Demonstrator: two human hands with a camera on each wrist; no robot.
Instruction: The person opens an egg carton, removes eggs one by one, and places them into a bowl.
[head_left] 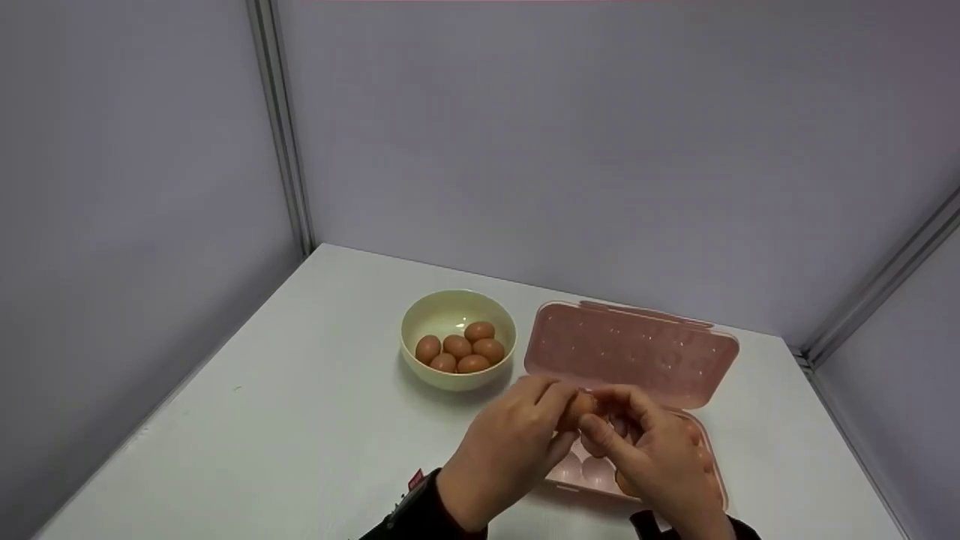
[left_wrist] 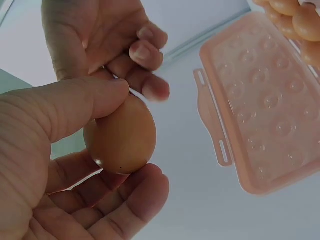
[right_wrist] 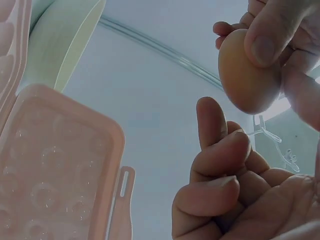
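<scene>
My left hand (head_left: pixel 510 435) pinches a brown egg (left_wrist: pixel 125 135) between its thumb and fingers, above an open pink egg carton (head_left: pixel 598 474). Close beside the egg is my right hand (right_wrist: pixel 220 185), palm toward it and fingers loosely bent; in the right wrist view a gap shows between those fingers and the egg. Brown eggs (head_left: pixel 694 433) sit in the right part of the carton, partly hidden by the right hand. Several cups on its left side hold nothing. The carton's lid (head_left: pixel 630 352) is folded back, away from me.
A pale green bowl (head_left: pixel 450 381) with several brown eggs (head_left: pixel 457 346) stands left of the carton on the white table (head_left: pixel 300 420). Grey-white panels (head_left: pixel 525 150) enclose the table at the back and sides.
</scene>
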